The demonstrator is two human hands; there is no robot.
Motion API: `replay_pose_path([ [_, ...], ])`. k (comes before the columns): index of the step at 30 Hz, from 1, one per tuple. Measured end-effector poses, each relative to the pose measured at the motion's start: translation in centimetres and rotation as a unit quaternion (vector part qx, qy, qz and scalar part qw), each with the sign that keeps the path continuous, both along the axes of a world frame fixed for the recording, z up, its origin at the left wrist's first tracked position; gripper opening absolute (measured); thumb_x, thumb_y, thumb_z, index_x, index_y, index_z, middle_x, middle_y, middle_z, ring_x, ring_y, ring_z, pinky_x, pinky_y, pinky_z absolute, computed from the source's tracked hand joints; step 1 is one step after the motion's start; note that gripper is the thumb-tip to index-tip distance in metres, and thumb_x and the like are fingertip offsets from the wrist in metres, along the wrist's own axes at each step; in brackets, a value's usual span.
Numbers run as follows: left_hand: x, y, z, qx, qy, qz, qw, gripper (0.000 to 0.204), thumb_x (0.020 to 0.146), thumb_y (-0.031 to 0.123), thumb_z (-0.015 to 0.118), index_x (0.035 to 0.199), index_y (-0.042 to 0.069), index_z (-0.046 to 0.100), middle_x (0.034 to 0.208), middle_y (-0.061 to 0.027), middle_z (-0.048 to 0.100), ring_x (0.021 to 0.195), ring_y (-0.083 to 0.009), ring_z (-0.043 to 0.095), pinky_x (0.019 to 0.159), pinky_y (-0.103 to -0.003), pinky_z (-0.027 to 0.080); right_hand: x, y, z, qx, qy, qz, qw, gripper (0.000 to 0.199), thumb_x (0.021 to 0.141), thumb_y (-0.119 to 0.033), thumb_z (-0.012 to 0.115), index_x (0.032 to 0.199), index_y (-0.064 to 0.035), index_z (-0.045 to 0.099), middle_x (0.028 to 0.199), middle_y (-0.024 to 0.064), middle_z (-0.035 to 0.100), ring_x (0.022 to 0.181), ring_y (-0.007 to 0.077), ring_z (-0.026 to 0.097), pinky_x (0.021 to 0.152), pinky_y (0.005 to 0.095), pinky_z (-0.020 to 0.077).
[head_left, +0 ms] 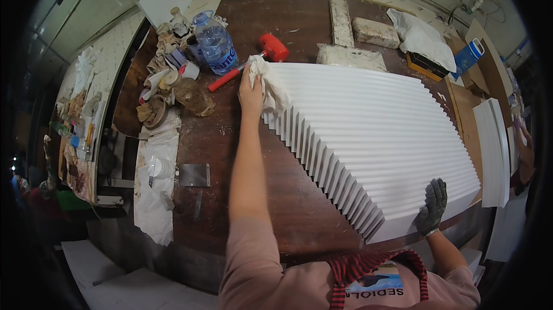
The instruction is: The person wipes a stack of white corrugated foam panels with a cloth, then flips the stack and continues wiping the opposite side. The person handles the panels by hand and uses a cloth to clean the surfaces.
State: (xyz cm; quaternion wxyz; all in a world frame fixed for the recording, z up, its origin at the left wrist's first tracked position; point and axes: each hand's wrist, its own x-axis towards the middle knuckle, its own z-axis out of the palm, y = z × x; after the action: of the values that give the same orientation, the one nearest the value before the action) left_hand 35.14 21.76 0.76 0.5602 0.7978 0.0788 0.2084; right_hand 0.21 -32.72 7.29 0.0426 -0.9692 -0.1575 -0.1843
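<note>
Pressing a white rag point(271, 88) onto the far corner of the ribbed white panel point(380, 137), the left hand point(250, 92) seems mid-wipe, the gloved right hand point(433, 206) flat on its near edge, likely next stroking along the ribs.

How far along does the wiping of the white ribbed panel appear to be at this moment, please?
Done: nothing tells wiped ribs from unwiped. In hand: the left hand presses a white cloth on the far-left corner of the ribbed panel, while the gloved right hand steadies its near edge. Left: cannot be judged.
</note>
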Motion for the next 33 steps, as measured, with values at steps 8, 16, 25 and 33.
replay_pose_path([
  [8,-20.2,3.3,1.1,-0.166,0.152,-0.094,0.970,0.023,0.087,0.004,0.067,0.107,-0.007,0.071,0.095,-0.0032,0.072,0.085,-0.0091,0.062,0.077,-0.027,0.049,0.3,-0.1,0.1,0.005,-0.054,0.007,0.999,0.057,0.104,-0.039,0.034,0.133,0.0024,0.058,0.142,0.0243,0.056,0.135,0.0465,0.049,0.115,0.0617,0.0330],
  [16,-28.7,1.0,6.5,0.398,0.117,0.020,0.909,0.051,0.091,0.024,0.070,0.131,-0.006,0.059,0.130,-0.0266,0.063,0.119,-0.0435,0.059,0.104,-0.049,0.043,-0.2,-0.5,-0.1,0.019,-0.049,-0.006,0.999,0.052,0.098,-0.035,0.040,0.133,-0.0014,0.060,0.142,0.0223,0.056,0.137,0.0439,0.048,0.117,0.0587,0.0320],
  [25,-39.8,-24.7,2.2,0.223,0.185,-0.289,0.913,0.114,0.080,0.047,0.082,0.155,-0.012,0.019,0.164,-0.0313,0.016,0.152,-0.0451,0.018,0.121,-0.060,0.017,-0.3,-0.9,0.2,0.050,-0.050,0.005,0.997,0.054,0.086,-0.026,0.057,0.134,-0.0019,0.060,0.145,0.0212,0.054,0.139,0.0415,0.045,0.120,0.0569,0.0293],
  [33,-41.1,-30.8,-0.2,0.164,0.143,-0.114,0.969,0.119,0.076,0.036,0.087,0.155,-0.013,0.014,0.164,-0.0345,0.009,0.153,-0.0466,0.015,0.124,-0.050,0.017,-1.4,-19.6,-0.7,0.154,-0.084,-0.143,0.974,0.048,0.097,-0.013,0.061,0.144,-0.0025,0.054,0.151,0.0155,0.051,0.146,0.0298,0.041,0.123,0.0430,0.0282],
])
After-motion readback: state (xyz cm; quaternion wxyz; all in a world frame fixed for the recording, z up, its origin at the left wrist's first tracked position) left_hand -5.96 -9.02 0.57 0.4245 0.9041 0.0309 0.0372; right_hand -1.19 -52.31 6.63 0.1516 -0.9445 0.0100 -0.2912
